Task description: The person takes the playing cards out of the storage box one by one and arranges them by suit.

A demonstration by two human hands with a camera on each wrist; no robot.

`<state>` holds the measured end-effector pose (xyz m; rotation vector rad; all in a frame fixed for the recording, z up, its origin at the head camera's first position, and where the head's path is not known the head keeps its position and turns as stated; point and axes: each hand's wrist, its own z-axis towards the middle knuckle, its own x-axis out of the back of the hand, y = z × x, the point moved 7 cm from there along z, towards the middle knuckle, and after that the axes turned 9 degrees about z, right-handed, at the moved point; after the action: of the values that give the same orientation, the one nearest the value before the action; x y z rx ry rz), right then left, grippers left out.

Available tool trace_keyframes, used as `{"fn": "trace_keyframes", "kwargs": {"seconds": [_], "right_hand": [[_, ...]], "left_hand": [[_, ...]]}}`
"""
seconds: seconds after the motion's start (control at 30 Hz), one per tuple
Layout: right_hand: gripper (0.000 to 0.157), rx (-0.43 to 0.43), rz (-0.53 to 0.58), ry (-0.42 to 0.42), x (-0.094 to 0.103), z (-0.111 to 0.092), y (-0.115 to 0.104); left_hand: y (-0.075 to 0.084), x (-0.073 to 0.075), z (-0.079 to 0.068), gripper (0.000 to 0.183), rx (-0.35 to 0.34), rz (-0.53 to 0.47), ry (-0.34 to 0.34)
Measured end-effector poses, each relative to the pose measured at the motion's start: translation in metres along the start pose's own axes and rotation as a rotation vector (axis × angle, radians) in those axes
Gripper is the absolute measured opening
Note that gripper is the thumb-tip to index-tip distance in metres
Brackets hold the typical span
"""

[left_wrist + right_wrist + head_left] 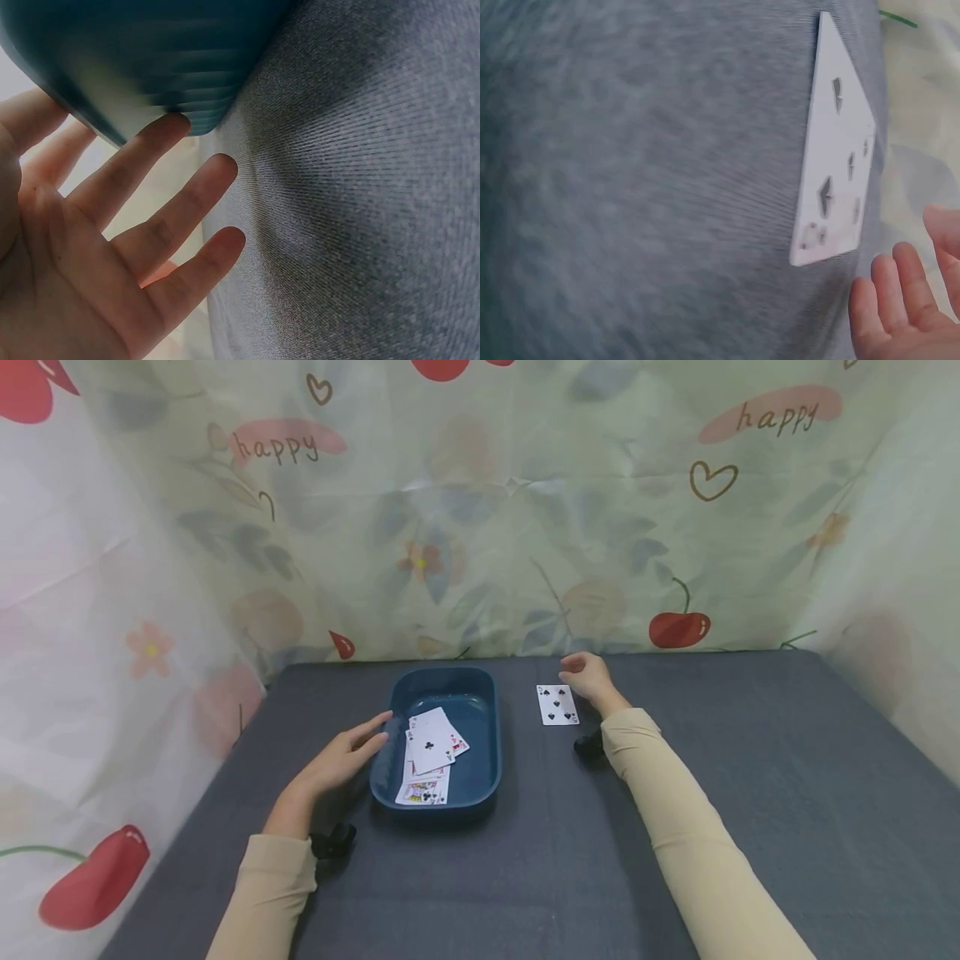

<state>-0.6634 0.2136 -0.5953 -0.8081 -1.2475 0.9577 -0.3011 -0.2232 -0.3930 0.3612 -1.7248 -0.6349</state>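
Note:
My left hand (347,758) rests its fingertips on the left rim of a blue rectangular tray (486,735). In the left wrist view its fingers (184,206) are spread, some against the tray's side wall (150,82). Inside the tray several playing cards (429,747) overlap face up, a club card on top. On the right, my right hand (588,678) hovers just beside a spade card (557,705) lying face up on the table. Nothing is in its loosely bent fingers (911,281), which are apart from the card in the right wrist view.
A dark grey cloth (480,893) covers the table. Patterned curtains (510,527) with cherries and hearts hang behind its back edge and along both sides. Black wrist devices (335,841) sit at both cuffs.

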Motion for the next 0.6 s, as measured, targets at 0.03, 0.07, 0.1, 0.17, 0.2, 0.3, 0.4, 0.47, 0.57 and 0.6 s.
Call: {"fn": "trace_keyframes", "kwargs": {"seconds": [0.03,0.07,0.1,0.17,0.2,0.3,0.4,0.47,0.57,0.6], "right_hand": [[0.036,0.005,0.004,-0.006,0.001,0.006,0.006],[0.035,0.009,0.015,0.001,0.003,0.003,-0.001],[0.033,0.011,0.022,0.006,0.006,-0.005,-0.016],[0.028,0.009,0.062,-0.023,0.015,-0.046,-0.076],[0.028,-0.01,0.061,-0.039,0.018,-0.07,-0.112],[0.031,-0.043,0.048,-0.11,0.024,-0.141,-0.212],[0.038,-0.08,0.051,-0.194,0.021,-0.185,-0.275],[0.04,-0.076,0.085,-0.251,0.017,-0.198,-0.296],[0.039,-0.051,0.104,-0.317,0.008,-0.208,-0.315],[0.038,-0.039,0.1,-0.332,0.005,-0.211,-0.32]], "left_hand": [[0.0,0.0,0.0,0.058,0.0,-0.001,-0.002],[0.0,0.0,0.0,0.058,-0.001,-0.002,-0.002],[0.0,0.0,0.0,0.058,-0.003,-0.003,-0.001],[0.001,0.0,0.0,0.058,-0.007,-0.005,0.0],[0.001,0.0,0.0,0.058,-0.008,-0.005,0.001],[0.001,0.001,0.0,0.058,-0.008,-0.003,0.006],[0.002,0.0,0.0,0.058,-0.005,-0.001,0.007],[0.002,0.0,0.0,0.058,-0.002,0.0,0.008],[0.002,0.0,0.0,0.058,0.002,-0.002,0.007],[0.002,0.0,0.0,0.058,0.003,-0.003,0.007]]}}
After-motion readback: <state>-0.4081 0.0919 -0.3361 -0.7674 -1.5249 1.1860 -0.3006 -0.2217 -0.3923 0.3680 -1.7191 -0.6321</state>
